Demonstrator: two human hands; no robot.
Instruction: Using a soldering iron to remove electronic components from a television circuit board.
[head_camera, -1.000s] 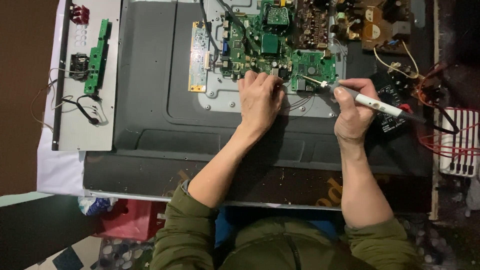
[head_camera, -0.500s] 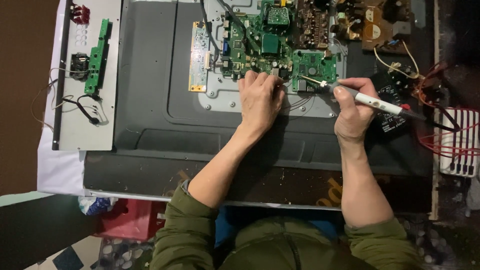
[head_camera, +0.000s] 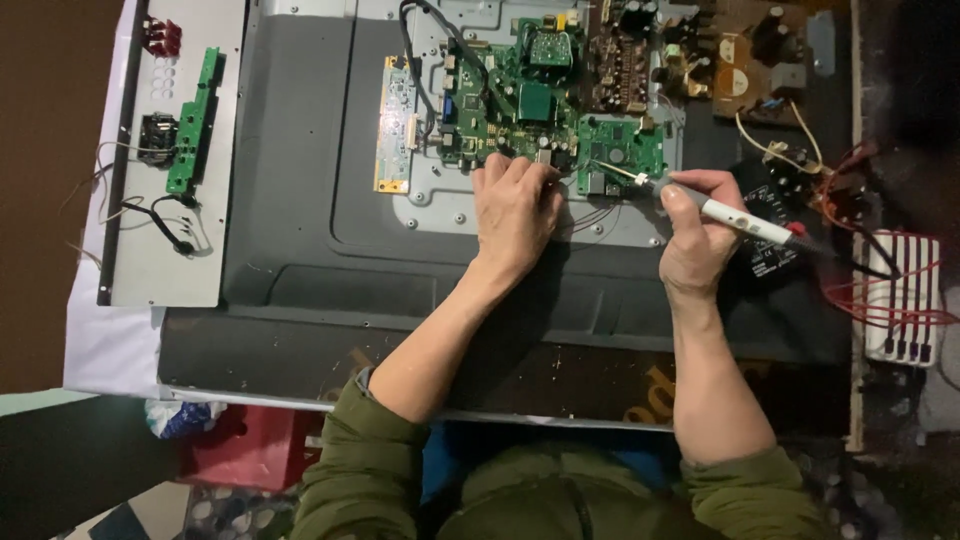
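The right hand (head_camera: 695, 245) keeps gripping a white soldering pen (head_camera: 735, 215) at the green circuit board (head_camera: 540, 120), while the left hand (head_camera: 515, 205) stays pressed flat, holding nothing.

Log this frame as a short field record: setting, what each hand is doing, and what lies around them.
Setting: opened flat-screen set lying back-up on a bench
Left hand: rests flat at the lower edge of the green main board, fingertips on it
Right hand: grips a white pen-shaped tool, its metal tip touching the green main board
Right of the boards: red and black wires
Far left: narrow green strip board on a grey panel
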